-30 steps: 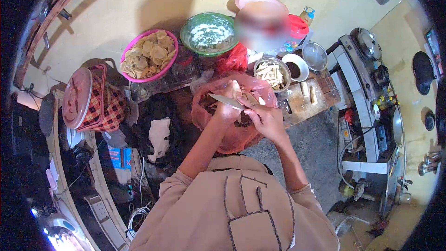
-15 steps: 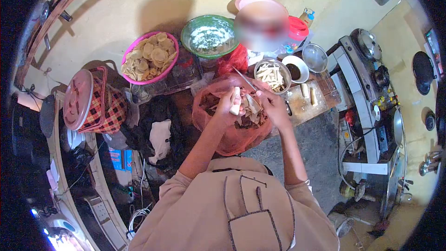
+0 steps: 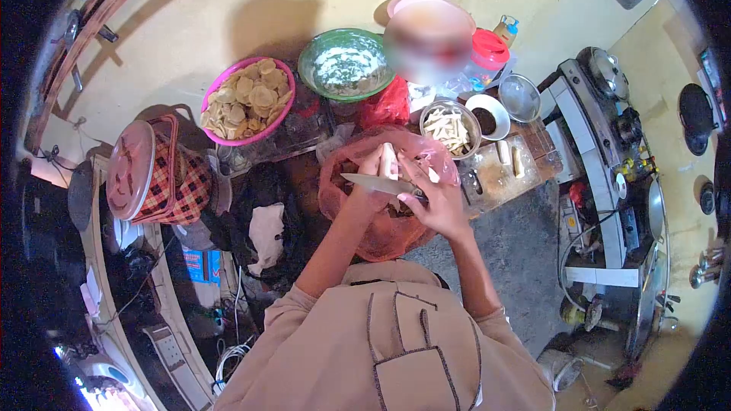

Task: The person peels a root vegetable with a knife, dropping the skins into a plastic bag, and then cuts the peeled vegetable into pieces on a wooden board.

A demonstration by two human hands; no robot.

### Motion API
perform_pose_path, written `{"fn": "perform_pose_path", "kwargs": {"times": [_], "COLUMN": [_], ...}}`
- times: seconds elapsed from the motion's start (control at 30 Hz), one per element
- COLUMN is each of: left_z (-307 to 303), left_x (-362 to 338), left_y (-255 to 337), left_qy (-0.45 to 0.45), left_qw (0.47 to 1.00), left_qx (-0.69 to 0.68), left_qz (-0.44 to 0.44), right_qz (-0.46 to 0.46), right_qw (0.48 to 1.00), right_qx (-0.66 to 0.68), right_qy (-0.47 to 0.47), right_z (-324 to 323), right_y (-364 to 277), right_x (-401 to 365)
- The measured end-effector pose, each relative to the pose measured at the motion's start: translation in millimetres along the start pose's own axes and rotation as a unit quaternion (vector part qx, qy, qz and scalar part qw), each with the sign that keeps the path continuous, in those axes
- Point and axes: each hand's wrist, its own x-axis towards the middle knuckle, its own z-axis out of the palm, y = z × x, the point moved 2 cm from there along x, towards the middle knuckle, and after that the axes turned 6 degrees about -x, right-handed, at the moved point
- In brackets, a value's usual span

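My left hand (image 3: 367,183) is closed around a pale piece of peeled cassava (image 3: 389,160), held upright over a red plastic bag (image 3: 343,217). In my right hand (image 3: 440,202) is a knife (image 3: 375,183), its broad blade pointing left across the lower part of the cassava. My right fingers reach up beside the piece, with the thumb near the blade. Brown and pale peelings lie in the bag, now largely covered by my hands. Just beyond my right hand stands a metal bowl (image 3: 477,137) of pale cut sticks.
A cutting board (image 3: 495,183) at the right carries two pale pieces. Behind are a white bowl (image 3: 499,118), a sieve (image 3: 520,97), a green basin (image 3: 304,68) with white powder and a pink basket (image 3: 221,135) of round chips. A checked basket (image 3: 190,186) stands left; a stove (image 3: 586,106) is right.
The knife has swung from pointing up and away to lying leftward across the cassava. My right hand has come closer to my left hand. The view has shifted slightly.
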Motion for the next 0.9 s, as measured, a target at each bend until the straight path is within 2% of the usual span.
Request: {"fn": "perform_pose_path", "kwargs": {"times": [0.03,0.07,0.17,0.27,0.37,0.47,0.57,0.67,0.9], "left_z": [10.4,16.6,13.3,27.1,25.4,20.0,14.6,9.0,19.3], "left_x": [-3.3,-5.5,-3.7,-2.9,-4.5,-2.7,-3.4,-0.2,-5.3], "left_y": [10.7,16.0,14.6,17.7,20.0,16.2,18.7,17.4,32.0], "left_qy": [-0.016,-0.032,-0.021,0.05,0.035,0.007,0.064,0.054,0.072], "left_qw": [0.989,0.956,0.968,0.951,0.934,0.932,0.95,0.962,0.968], "left_qx": [-0.14,-0.278,-0.233,-0.277,-0.319,-0.328,-0.258,-0.232,-0.208], "left_qz": [-0.042,-0.083,-0.095,-0.128,-0.157,-0.154,-0.165,-0.134,-0.122], "right_qz": [-0.003,-0.007,-0.003,-0.027,-0.022,-0.024,-0.023,-0.034,-0.047], "right_qw": [1.0,0.999,1.0,0.998,0.999,0.999,1.0,0.999,0.997], "right_qx": [0.015,0.03,0.01,0.014,0.011,0.015,-0.015,-0.001,-0.008], "right_qy": [0.015,0.029,0.021,0.054,0.035,0.018,0.001,0.028,0.058], "right_z": [-0.7,-2.1,-10.1,-6.1,-6.0,-7.6,-10.0,-9.2,-4.1], "right_y": [-2.1,-3.9,-6.7,-2.1,-0.2,-0.6,-1.6,-2.9,-0.5], "right_x": [0.2,0.4,1.9,2.1,0.0,-1.5,-1.5,-0.7,-1.9]}}
